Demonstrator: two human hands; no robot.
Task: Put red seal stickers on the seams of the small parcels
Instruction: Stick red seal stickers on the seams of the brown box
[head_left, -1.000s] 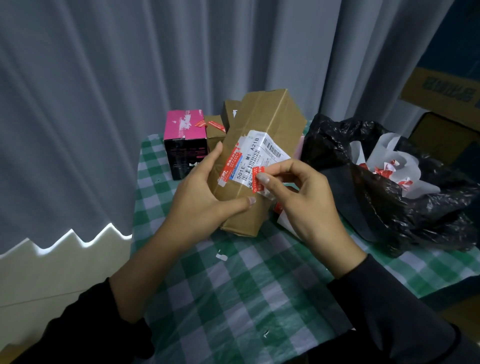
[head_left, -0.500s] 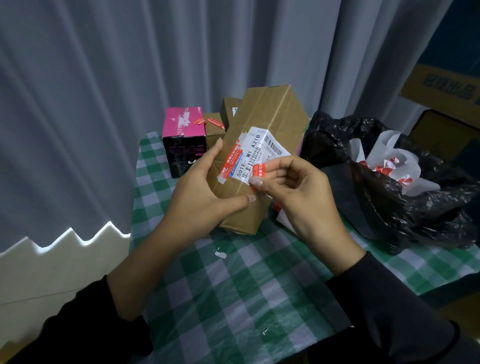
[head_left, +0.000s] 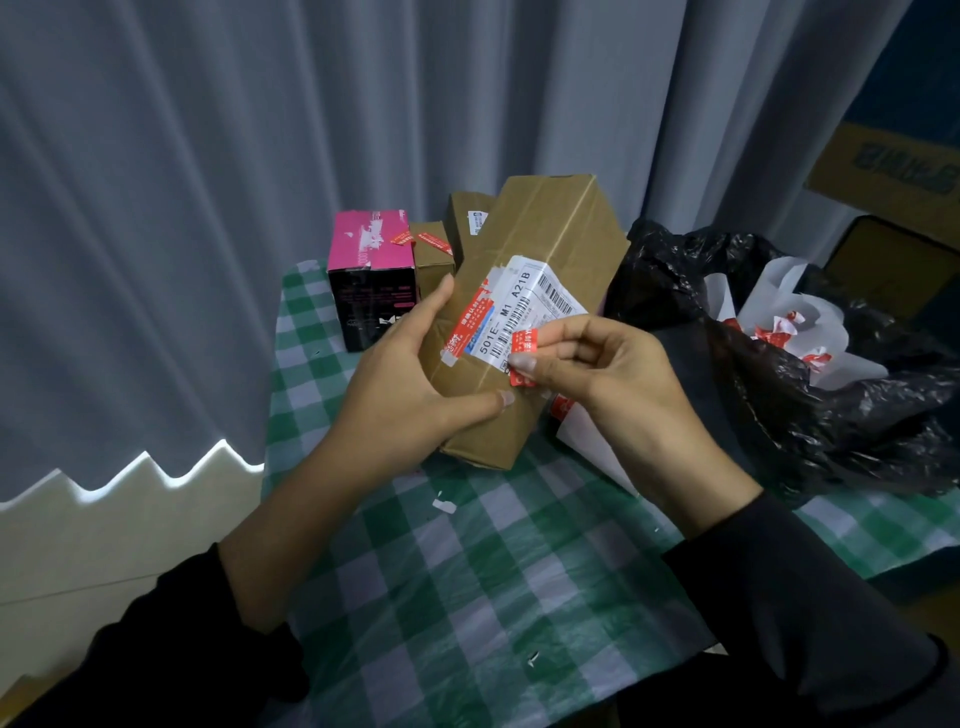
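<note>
A long brown cardboard parcel (head_left: 540, 244) with a white shipping label (head_left: 524, 306) is tilted up off the table, its near end low. My left hand (head_left: 410, 384) grips its left side, thumb on top and index finger along the lower face. My right hand (head_left: 608, 364) pinches a red seal sticker (head_left: 522, 358) between thumb and fingers, just in front of the label's lower corner near the parcel's tape seam. Whether the sticker touches the box is unclear.
Behind stand a pink-and-black box (head_left: 371, 270) and two small brown parcels (head_left: 431, 249) with red stickers on top. A black plastic bag (head_left: 810, 384) holding white backing paper and red scraps fills the right. The green checked tablecloth (head_left: 467, 571) carries small paper bits. Grey curtain behind.
The parcel has been lifted slightly and tipped more upright. My right hand's pinch on the red sticker has turned, fingers curling over it.
</note>
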